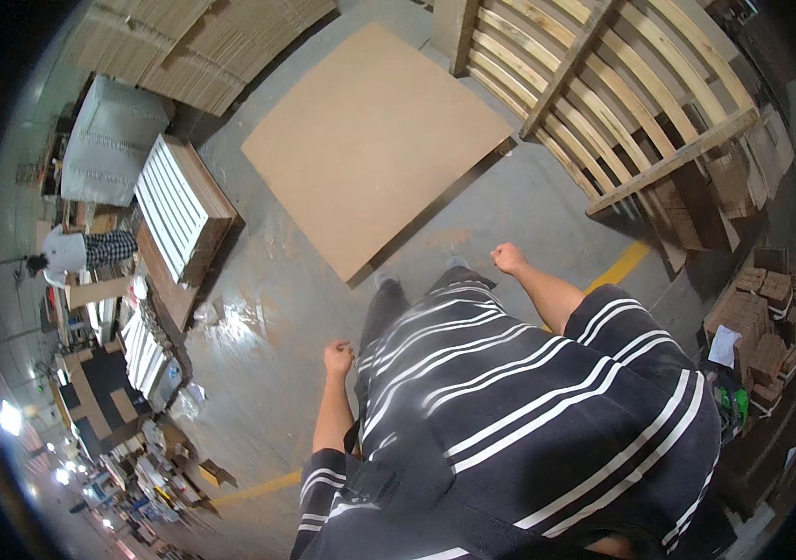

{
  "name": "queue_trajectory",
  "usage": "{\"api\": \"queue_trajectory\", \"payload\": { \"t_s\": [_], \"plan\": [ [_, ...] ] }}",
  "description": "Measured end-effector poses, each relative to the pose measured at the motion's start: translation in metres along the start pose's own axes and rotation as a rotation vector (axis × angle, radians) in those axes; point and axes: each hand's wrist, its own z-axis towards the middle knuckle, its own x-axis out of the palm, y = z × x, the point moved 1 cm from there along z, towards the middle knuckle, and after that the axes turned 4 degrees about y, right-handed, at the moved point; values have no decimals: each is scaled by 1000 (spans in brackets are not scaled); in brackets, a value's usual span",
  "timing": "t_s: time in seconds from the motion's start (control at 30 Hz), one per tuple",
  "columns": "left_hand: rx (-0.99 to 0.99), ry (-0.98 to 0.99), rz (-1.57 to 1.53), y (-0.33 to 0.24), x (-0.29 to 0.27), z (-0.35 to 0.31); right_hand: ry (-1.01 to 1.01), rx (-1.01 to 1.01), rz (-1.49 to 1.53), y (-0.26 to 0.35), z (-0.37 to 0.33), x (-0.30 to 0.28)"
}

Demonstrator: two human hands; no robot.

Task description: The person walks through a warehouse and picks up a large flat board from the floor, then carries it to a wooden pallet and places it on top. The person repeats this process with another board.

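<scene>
A broad, flat brown cardboard sheet lies ahead of my feet, raised a little above the floor on something dark at its near right edge. My left hand hangs beside my body, fingers curled in, with nothing visible in it. Further forward on the other side, my right hand is closed in a loose fist, apart from the sheet's near right corner. Neither hand touches any object.
A wooden slatted pallet stands tilted at the right. Flattened cardboard stacks fill the far left, near a wrapped grey bundle and white slatted panels. Another person is at the far left. Bundled cardboard pieces lie at right.
</scene>
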Motion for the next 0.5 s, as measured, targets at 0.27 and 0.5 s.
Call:
{"api": "queue_trajectory", "payload": {
  "t_s": [0.27,0.5],
  "plan": [
    [-160,64,68,-2,-29,0,-47,-12,256,-2,8,-6],
    [-105,89,-22,-36,-22,25,11,121,185,-44,-23,17]
  ]
}}
